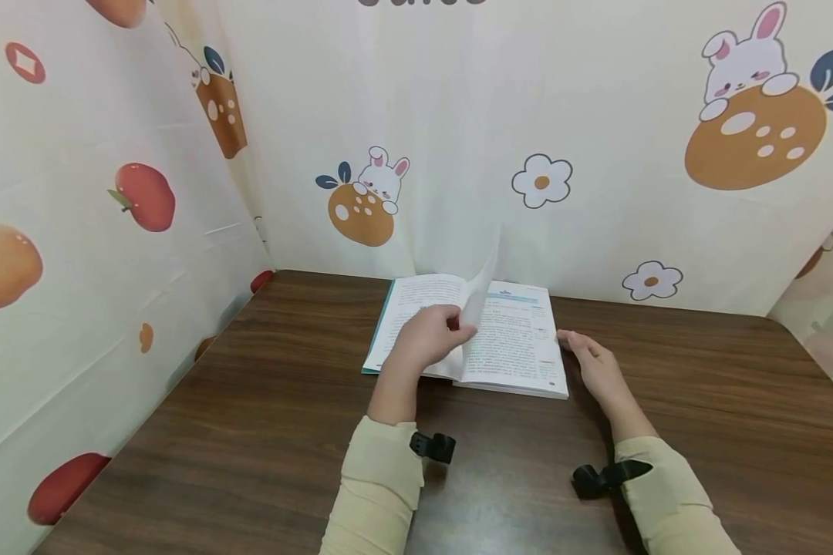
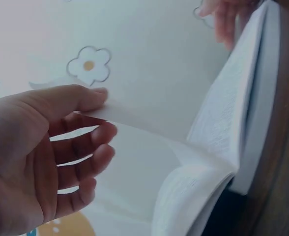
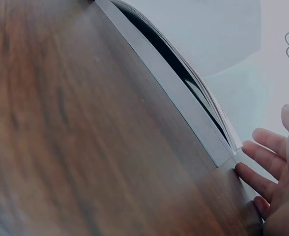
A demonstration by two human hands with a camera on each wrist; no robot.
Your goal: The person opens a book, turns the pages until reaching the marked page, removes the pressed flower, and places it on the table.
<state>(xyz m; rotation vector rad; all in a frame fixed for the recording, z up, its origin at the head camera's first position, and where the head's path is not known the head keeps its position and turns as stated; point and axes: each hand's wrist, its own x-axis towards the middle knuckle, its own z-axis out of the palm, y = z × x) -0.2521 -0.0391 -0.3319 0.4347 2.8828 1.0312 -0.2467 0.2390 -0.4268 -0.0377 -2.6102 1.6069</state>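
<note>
An open book (image 1: 517, 339) with printed text lies on the table, its teal cover edge showing at the left. In the head view one page (image 1: 482, 289) stands raised near the spine. My left hand (image 1: 430, 335) pinches that page between thumb and index finger; in the left wrist view the left hand (image 2: 51, 152) has its other fingers loosely bent below it. Beside the book's right edge is my right hand (image 1: 597, 370). Its fingers look relaxed in the right wrist view, where the right hand (image 3: 277, 172) is at the corner of the book (image 3: 184, 108).
The brown wooden table (image 1: 250, 432) reaches back to a pale curtain (image 1: 458, 139) printed with fruit, rabbits and flowers. Another curtain side (image 1: 76, 308) runs along the left. Black wrist cameras sit on both sleeves.
</note>
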